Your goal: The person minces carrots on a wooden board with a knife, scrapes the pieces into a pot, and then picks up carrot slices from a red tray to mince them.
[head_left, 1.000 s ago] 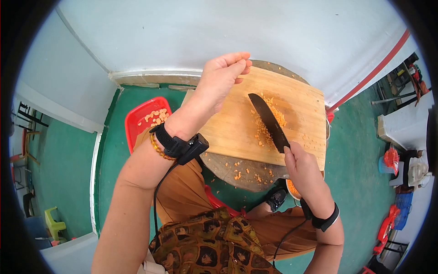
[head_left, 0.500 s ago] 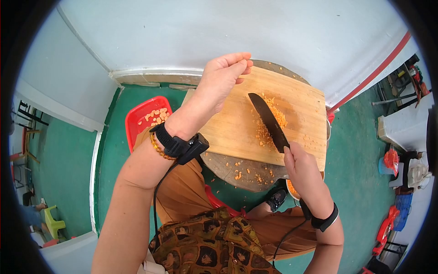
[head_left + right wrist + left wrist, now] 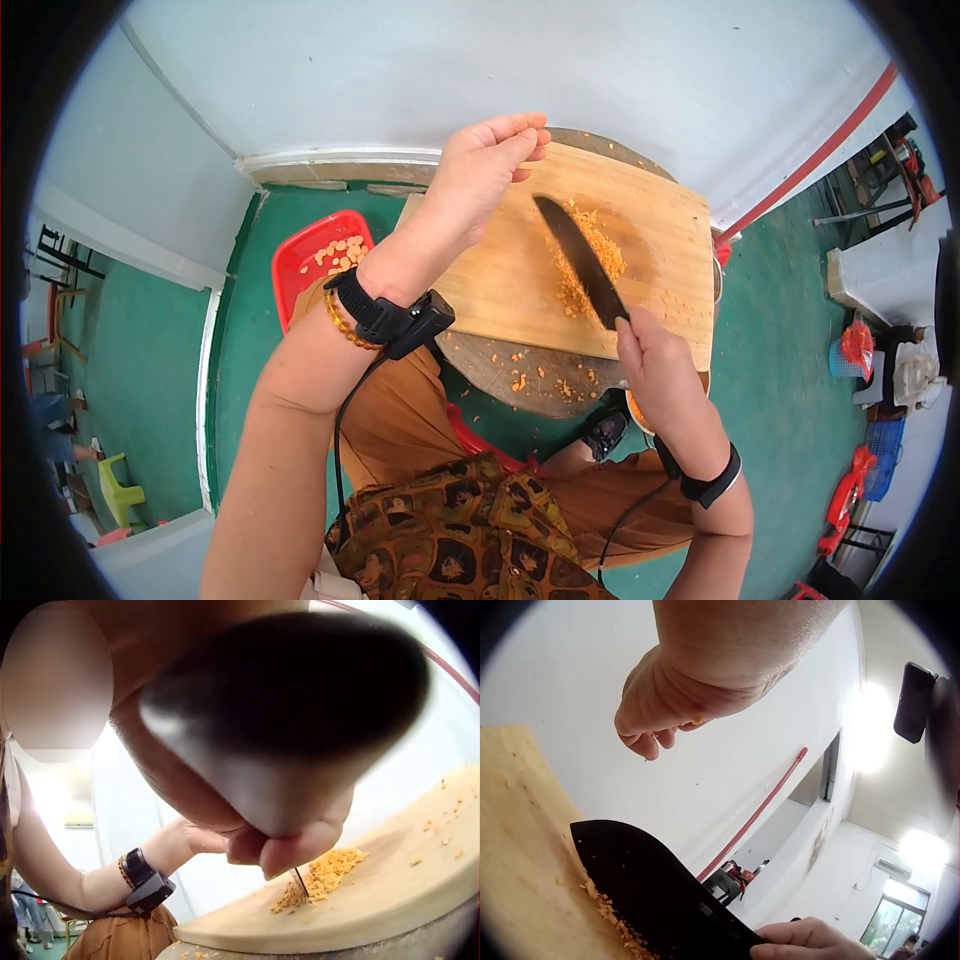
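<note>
My right hand (image 3: 660, 365) grips the handle of a dark-bladed kitchen knife (image 3: 580, 258). The blade slants across finely chopped orange bits (image 3: 605, 250) on a wooden cutting board (image 3: 480, 280). In the left wrist view the knife's broad black blade (image 3: 649, 881) stands edge down beside the crumbs (image 3: 611, 915). My left hand (image 3: 485, 165) hovers over the board's far left part, its fingers loosely bent and the thumb near them, with nothing visible in it. The knife handle (image 3: 300, 690) fills much of the right wrist view.
Under the board is a round, worn tabletop (image 3: 480, 365) scattered with crumbs. A red plastic basin (image 3: 290, 260) with pale orange slices stands at the left. By the right forearm sits a bowl of orange bits (image 3: 640, 412), partly hidden. The white wall (image 3: 600, 70) rises right behind the board.
The knife blade has shifted slightly away and to the left over the chopped bits. My left hand stays nearly still. At the far left, a person's legs have come into view.
</note>
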Available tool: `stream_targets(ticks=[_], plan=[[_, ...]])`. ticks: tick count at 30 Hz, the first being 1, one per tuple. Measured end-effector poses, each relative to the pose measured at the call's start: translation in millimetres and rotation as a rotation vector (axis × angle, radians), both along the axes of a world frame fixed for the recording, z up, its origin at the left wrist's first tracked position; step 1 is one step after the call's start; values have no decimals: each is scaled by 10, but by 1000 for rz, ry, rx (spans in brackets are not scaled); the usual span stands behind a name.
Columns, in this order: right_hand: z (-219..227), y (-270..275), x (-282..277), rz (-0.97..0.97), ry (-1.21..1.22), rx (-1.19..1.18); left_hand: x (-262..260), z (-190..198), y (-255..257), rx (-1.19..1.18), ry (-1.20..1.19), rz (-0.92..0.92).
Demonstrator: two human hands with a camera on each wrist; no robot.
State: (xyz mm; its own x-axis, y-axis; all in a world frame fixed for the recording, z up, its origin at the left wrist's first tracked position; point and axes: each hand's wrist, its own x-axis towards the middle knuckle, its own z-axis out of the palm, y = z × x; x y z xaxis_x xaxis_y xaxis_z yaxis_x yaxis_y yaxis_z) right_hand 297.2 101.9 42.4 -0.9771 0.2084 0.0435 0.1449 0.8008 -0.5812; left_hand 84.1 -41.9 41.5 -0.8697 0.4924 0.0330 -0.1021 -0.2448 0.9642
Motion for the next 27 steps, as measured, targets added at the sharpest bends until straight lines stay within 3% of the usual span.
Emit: stream_targets(ticks=[27], plan=[[84,5,43,-37,-1,2,-1,1,-1,-2,-1,15]])
